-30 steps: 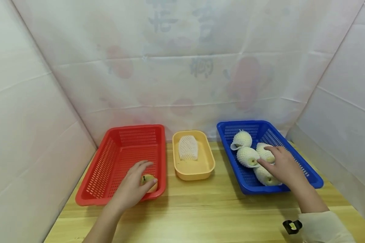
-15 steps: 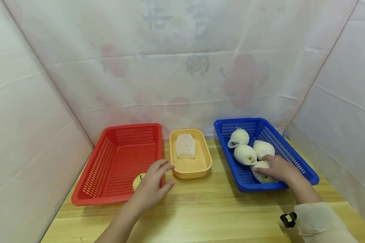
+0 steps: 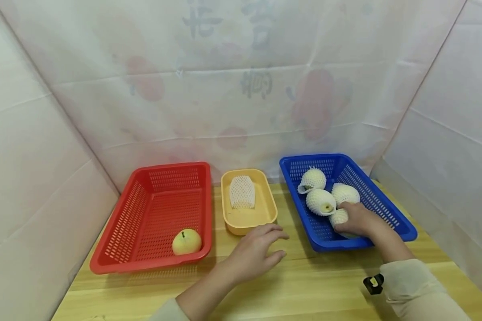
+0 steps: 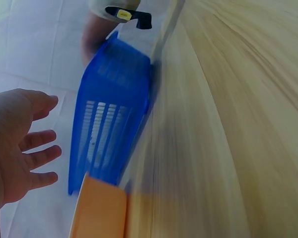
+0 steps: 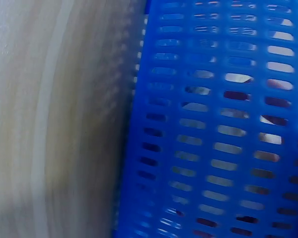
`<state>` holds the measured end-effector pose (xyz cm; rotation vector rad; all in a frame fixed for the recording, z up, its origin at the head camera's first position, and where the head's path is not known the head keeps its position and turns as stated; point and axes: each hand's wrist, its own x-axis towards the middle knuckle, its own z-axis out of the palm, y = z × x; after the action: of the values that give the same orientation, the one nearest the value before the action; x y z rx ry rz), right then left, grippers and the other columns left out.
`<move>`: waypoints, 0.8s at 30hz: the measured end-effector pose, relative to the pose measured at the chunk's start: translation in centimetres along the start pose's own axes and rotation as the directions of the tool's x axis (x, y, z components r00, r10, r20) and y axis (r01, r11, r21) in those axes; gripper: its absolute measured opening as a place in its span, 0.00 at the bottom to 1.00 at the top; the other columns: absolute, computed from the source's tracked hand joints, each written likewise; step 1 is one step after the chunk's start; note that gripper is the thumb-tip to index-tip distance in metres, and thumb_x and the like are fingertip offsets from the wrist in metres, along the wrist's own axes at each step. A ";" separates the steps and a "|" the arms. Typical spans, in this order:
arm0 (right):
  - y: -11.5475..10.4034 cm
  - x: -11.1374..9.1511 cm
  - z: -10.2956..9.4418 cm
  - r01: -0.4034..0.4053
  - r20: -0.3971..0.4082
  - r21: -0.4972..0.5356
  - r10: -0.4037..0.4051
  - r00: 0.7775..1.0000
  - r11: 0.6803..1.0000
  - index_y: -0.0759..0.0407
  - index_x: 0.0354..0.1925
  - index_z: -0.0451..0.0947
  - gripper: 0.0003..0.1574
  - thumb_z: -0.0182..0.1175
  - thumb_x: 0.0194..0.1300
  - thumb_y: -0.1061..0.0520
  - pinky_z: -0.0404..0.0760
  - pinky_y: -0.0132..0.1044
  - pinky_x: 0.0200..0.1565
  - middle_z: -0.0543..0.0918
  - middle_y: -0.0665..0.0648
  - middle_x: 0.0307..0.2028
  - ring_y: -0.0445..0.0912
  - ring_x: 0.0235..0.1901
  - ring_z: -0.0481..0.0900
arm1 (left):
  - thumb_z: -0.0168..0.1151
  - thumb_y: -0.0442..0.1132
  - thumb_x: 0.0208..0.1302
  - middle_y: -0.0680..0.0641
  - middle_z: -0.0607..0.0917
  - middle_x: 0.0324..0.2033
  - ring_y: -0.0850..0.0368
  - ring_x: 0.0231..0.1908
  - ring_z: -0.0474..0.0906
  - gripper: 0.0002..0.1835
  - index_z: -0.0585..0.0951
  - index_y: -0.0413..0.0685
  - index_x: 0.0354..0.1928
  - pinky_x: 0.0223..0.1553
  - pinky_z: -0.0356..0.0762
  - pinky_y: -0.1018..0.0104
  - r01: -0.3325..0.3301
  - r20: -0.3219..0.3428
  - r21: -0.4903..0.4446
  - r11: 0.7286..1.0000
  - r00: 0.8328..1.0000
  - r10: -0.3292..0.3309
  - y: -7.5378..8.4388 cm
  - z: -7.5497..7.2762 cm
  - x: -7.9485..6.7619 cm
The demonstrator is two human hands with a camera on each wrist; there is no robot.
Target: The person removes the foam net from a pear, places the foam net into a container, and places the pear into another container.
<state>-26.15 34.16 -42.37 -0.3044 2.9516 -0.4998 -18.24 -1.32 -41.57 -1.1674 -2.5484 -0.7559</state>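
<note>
In the head view my right hand (image 3: 363, 220) reaches into the blue basket (image 3: 320, 246) and grips the nearest pear (image 3: 339, 218), which wears a white foam net. Several other netted pears, such as one pear (image 3: 320, 201), lie close around it. My left hand (image 3: 254, 253) is in the air in front of the yellow tray (image 3: 261, 217), fingers spread and nothing in them. The left wrist view also shows these spread fingers (image 4: 42, 157). The basket's slotted wall (image 5: 218, 129) hides my right hand from the right wrist view.
A bare yellow pear (image 3: 186, 242) sits at the near right corner of the red basket (image 3: 150, 266). One loose foam net (image 3: 242, 192) lies in the yellow tray. White cloth walls (image 3: 233, 89) stand behind and at both sides of the wooden table (image 3: 305, 285).
My left hand has moved right, away from the red basket and the bare pear. My right hand has lowered onto the nearest netted pear and taken hold of it.
</note>
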 end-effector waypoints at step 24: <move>-10.3 -8.1 -2.5 0.314 -0.334 0.304 -0.208 0.919 0.899 0.53 0.58 0.62 0.44 0.77 0.50 0.54 0.82 0.43 0.39 0.63 0.64 0.64 0.61 0.54 0.68 | 0.44 0.63 0.73 0.55 0.73 0.63 0.62 0.60 0.72 0.28 0.70 0.59 0.67 0.57 0.75 0.64 0.223 0.196 -0.411 0.884 0.969 -0.153 2.2 4.1 4.6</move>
<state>-16.90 27.22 -35.73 -0.6440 3.0240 -1.1918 -19.60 5.01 -42.34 -1.1433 -2.7387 -1.3861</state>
